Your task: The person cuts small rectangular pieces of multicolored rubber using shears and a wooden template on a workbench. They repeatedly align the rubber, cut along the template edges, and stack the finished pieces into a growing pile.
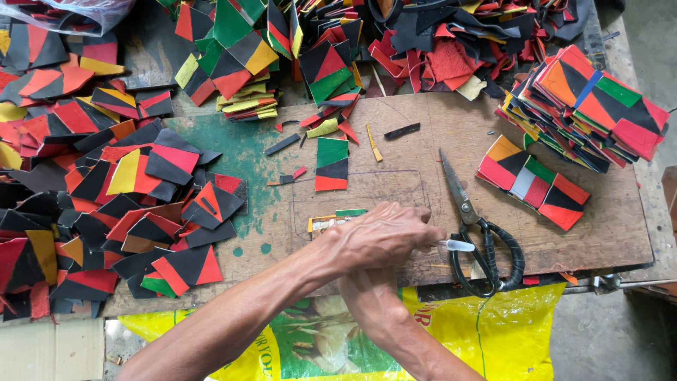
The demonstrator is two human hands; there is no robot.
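My left hand [384, 236] lies palm down on the wooden board [564, 240], fingers curled. It crosses over my right hand [368, 288], hiding most of it. A small clear-tipped tube [457, 245] sticks out to the right from under my left fingers. Which hand grips it is partly hidden. Under and just left of the hands lies a small patch piece with a yellow and green strip [331, 220]. Black-handled scissors [479, 240] rest shut right beside the tube's tip.
A green, black and red patch [331, 164] lies alone mid-board. Stacks of sewn colour patches sit at the right [536, 182] and far right [599, 106]. Loose patches [127, 204] cover the left side. Scrap heaps [437, 42] line the back. A yellow sack [493, 331] hangs below the board.
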